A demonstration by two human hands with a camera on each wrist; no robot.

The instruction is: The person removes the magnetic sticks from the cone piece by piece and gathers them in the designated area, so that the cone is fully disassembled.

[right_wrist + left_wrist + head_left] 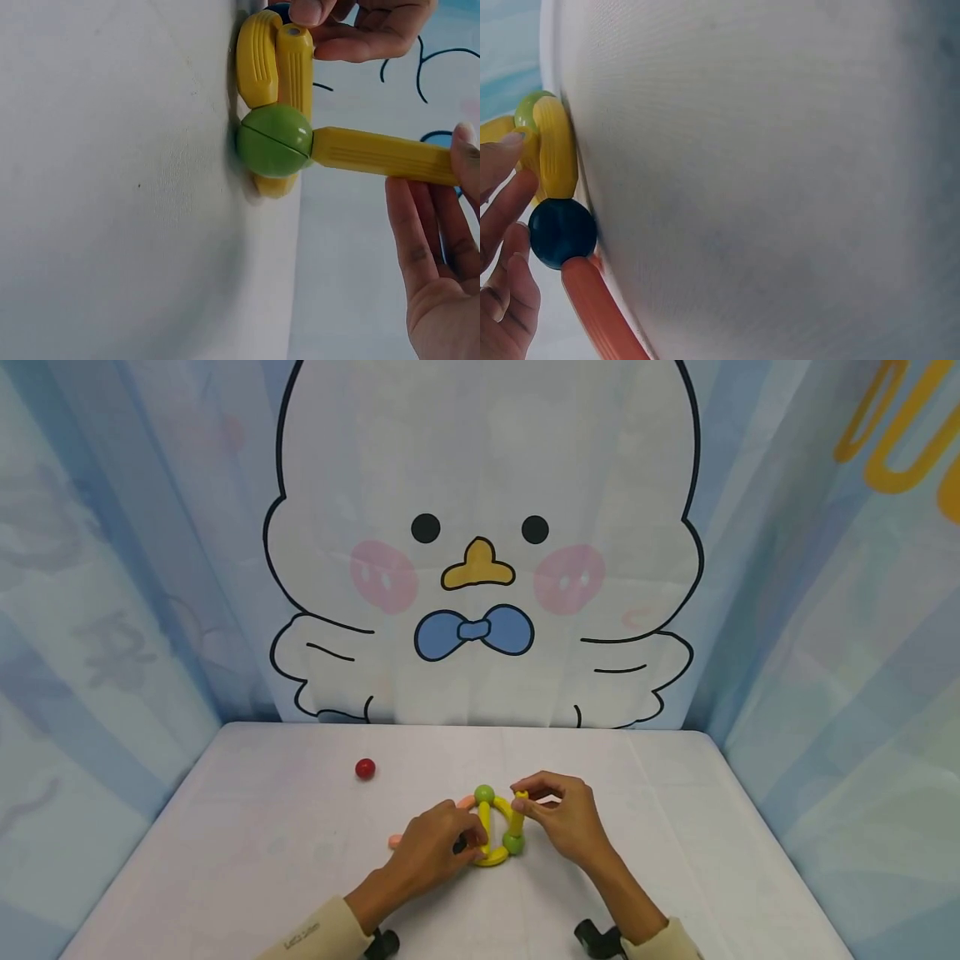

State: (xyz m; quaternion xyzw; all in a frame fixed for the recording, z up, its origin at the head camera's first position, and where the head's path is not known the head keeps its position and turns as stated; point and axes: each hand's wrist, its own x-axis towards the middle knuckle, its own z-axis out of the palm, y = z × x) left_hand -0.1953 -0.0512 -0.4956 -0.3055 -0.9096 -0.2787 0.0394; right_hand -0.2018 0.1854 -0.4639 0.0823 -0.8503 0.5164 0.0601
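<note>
Both hands (437,845) (567,817) apparently on yellow rods (382,154)

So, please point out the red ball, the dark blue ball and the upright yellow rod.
Red ball (365,769), head view: its visible middle.
Dark blue ball (562,233), left wrist view: its visible middle.
Upright yellow rod (384,154), right wrist view: middle of shaft.

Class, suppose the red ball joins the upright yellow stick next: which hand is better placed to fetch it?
Probably the left hand: it is nearer the red ball. The right hand pinches the upright yellow stick, so could hold it steady.
</note>
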